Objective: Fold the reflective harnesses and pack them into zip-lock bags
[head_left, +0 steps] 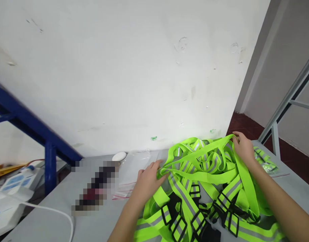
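A tangled heap of neon-green reflective straps (187,171) with grey stripes lies on the grey table in front of me. Black plastic buckles and slides (178,228) are threaded on the straps at the near side of the heap. At the left edge, my left hand (150,178) is closed, thumb and fingers around looped green webbing. My right hand (243,148) pinches another part of the webbing at the upper right of the heap. Between both hands a length of strap is stretched over the pile. The fingertips of my right hand are partly hidden.
Clear plastic bags (134,174) and a white round object (119,156) lie left of the heap. A bagged green strap (266,163) rests at the right. Beyond the table (101,225) rises a white wall (144,84). A white cable (55,211) and power strips are at left.
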`<state>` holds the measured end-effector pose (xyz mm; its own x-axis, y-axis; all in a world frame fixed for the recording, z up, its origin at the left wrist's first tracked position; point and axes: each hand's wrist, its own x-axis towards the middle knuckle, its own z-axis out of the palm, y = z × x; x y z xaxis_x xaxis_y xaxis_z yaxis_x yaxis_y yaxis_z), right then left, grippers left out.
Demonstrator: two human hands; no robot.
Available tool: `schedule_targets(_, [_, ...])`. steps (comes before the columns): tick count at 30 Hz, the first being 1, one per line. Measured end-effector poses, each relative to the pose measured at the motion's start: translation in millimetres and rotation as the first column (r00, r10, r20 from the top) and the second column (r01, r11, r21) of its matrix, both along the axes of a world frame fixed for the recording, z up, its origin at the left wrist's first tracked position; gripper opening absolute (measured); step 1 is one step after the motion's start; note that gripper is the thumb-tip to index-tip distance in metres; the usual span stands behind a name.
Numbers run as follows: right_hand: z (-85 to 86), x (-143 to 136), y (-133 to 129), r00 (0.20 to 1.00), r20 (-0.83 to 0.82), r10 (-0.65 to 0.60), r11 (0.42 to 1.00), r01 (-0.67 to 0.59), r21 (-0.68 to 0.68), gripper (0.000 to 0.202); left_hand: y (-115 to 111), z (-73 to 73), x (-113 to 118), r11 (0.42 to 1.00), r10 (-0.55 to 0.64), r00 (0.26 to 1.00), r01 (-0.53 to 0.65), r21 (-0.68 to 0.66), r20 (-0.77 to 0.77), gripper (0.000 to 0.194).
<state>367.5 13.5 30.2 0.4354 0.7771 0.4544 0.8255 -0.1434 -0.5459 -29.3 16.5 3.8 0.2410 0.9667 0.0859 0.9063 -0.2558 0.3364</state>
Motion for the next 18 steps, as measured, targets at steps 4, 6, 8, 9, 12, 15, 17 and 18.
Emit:
schedule_targets(4, [37.2, 3, -3, 0.998, -0.046, -0.031, 0.989, 0.037, 0.146, 0.033, 1, 1.3, -3, 0.996, -0.036, 0.999, 0.038, -0.083, 0.020, 0.021])
schedule_targets(6, [59.4, 6, 1, 0.992, -0.123, -0.031, 0.970, 0.060, 0.237, 0.032, 0, 0.8, -2, 0.997, -0.044, 0.996, 0.048, -0.057, 0.077, 0.015])
schedule_targets(8, [77.1, 10, 7, 0.971, -0.241, 0.002, 0.948, 0.075, 0.309, 0.032, -2, 1.9, 0, 0.999, -0.042, 0.991, 0.043, -0.008, 0.125, 0.009])
schedule_targets(9, [83.0, 12, 10, 0.960, -0.280, 0.013, 0.942, 0.082, 0.325, 0.032, -3, 3.6, 1, 0.999, -0.030, 0.989, 0.027, 0.023, 0.145, 0.007])
schedule_targets(12, [84.9, 21, 14, 0.949, -0.315, -0.001, 0.949, 0.100, 0.298, 0.034, -6, 12.3, 3, 0.989, 0.049, 0.960, -0.085, 0.121, 0.276, 0.006])
schedule_targets(15, [66.8, 25, 10, 0.953, -0.303, -0.011, 0.977, 0.075, 0.199, 0.031, -8, 20.4, 3, 0.961, 0.151, 0.833, -0.249, 0.117, 0.532, 0.008])
schedule_targets(17, [50.1, 22, 3, 0.966, -0.260, 0.006, 0.994, 0.024, 0.110, 0.025, -7, 21.4, 3, 0.952, 0.199, 0.741, -0.303, 0.054, 0.641, 0.012])
schedule_targets(18, [42.2, 18, -2, 0.973, -0.229, 0.016, 0.997, 0.001, 0.073, 0.024, -6, 20.2, 3, 0.950, 0.215, 0.716, -0.311, 0.027, 0.664, 0.014])
